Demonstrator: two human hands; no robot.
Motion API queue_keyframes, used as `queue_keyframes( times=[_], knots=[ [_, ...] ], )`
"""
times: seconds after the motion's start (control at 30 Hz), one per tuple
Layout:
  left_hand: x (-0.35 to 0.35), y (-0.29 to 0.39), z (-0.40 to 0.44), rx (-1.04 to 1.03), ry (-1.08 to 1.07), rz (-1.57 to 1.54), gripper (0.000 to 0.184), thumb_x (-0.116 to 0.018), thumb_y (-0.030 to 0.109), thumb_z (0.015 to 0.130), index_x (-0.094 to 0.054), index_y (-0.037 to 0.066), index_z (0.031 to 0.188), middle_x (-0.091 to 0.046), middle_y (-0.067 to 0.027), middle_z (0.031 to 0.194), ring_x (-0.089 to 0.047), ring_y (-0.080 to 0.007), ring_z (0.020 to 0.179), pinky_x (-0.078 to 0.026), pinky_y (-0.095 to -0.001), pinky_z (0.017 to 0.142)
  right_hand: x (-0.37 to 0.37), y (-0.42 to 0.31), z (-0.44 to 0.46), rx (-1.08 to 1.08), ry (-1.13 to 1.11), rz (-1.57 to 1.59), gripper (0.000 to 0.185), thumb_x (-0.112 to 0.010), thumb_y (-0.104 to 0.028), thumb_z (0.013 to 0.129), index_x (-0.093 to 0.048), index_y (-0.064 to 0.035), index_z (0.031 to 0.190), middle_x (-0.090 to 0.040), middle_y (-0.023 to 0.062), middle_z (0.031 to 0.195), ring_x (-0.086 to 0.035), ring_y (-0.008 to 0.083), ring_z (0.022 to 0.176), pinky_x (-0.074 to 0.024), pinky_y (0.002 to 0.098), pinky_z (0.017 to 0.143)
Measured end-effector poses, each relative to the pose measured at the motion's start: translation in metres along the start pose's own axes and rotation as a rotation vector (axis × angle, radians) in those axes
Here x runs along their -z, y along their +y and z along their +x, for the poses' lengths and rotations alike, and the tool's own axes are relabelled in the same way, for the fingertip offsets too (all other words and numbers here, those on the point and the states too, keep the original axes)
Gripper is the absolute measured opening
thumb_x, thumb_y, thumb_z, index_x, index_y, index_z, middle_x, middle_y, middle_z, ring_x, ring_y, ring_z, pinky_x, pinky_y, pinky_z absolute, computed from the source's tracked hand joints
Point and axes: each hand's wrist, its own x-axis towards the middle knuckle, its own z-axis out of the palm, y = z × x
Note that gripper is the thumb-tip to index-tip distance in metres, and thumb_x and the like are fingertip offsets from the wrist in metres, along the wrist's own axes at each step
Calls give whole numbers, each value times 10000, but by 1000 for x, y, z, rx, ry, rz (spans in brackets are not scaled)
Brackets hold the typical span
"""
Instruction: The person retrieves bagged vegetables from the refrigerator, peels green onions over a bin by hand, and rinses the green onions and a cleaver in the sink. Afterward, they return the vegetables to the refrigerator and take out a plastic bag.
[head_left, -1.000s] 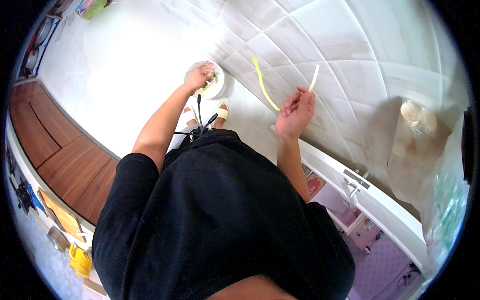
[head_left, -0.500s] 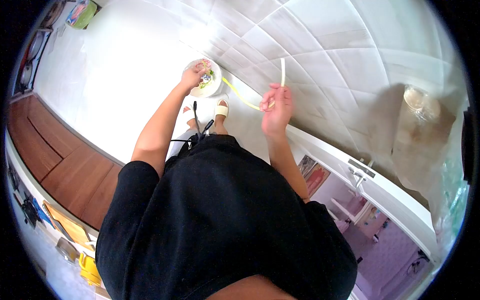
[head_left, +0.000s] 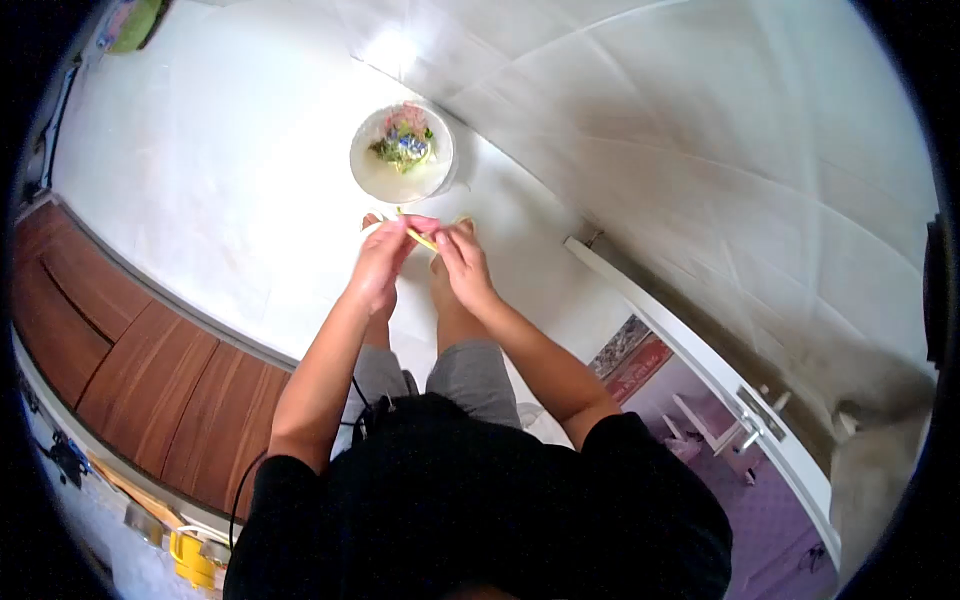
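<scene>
My two hands are close together in front of my knees, just below a white bucket (head_left: 441, 180). Between them runs a thin yellow-green stalk (head_left: 421, 239), its far tip poking up past my left fingers. My left hand (head_left: 378, 262) is closed round one end of it. The fingers of my right hand (head_left: 464, 262) pinch the other end. Inside the bucket lie green leafy scraps (head_left: 400, 152), pinkish bits and something blue and white. My fingers partly hide the stalk.
A white door (head_left: 700, 350) with a metal handle (head_left: 755, 425) stands at the right. Brown wooden cabinet fronts (head_left: 150, 370) line the left. A yellow container (head_left: 192, 560) is at the lower left, a green object (head_left: 135, 28) at the upper left. A pale wall rises beyond the bucket.
My left hand has left the bucket and my right hand has come in from the right; they now meet at the stalk. The long strand trailing from my right hand no longer shows.
</scene>
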Motion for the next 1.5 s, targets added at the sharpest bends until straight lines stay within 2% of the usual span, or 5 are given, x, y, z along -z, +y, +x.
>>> queue_keyframes(
  times=[0.27, 0.77, 1.1, 1.3, 1.5],
  knots=[
    [88, -122, 53, 14, 186, -146, 333, -344, 302, 953, -523, 25, 1002, -580, -90, 1013, -550, -155, 969, -423, -291, 861, 18, 383, 49, -482, 89, -511, 187, -654, -119, 718, -603, -36, 877, -631, 85, 739, -605, 199, 693, -480, 313, 676],
    [139, -170, 78, 84, 250, -200, 394, -393, 333, 928, -511, -29, 1027, -566, -179, 1073, -530, -240, 1051, -400, -381, 932, -52, 638, 100, -490, -23, -1038, 177, -618, -117, 710, -566, -38, 859, -600, 168, 898, -582, 322, 836, -475, 411, 755],
    [103, -130, 64, 73, 252, -258, 377, -354, 330, 946, -517, 0, 1030, -579, -107, 1033, -546, -173, 1008, -420, -292, 880, -36, 340, 127, -219, 403, -239, 127, -646, -49, 744, -550, -17, 822, -570, 30, 693, -597, 132, 711, -465, 256, 606],
    [72, -68, 25, -44, 214, -449, 365, -345, 313, 949, -484, 10, 1096, -571, -119, 1060, -563, -201, 996, -471, -285, 823, -57, 231, 136, 226, -70, -706, 223, -635, -136, 786, -583, -12, 964, -597, 100, 1007, -580, 165, 838, -449, 272, 755],
    [21, 31, -53, -203, 68, -560, 427, -348, 322, 946, -401, 10, 1231, -520, -141, 1172, -540, -237, 1048, -464, -327, 873, -14, -20, 93, -172, -418, 156, 276, -504, -217, 893, -578, -20, 1071, -590, 58, 951, -518, 105, 873, -405, 238, 794]
  ],
)
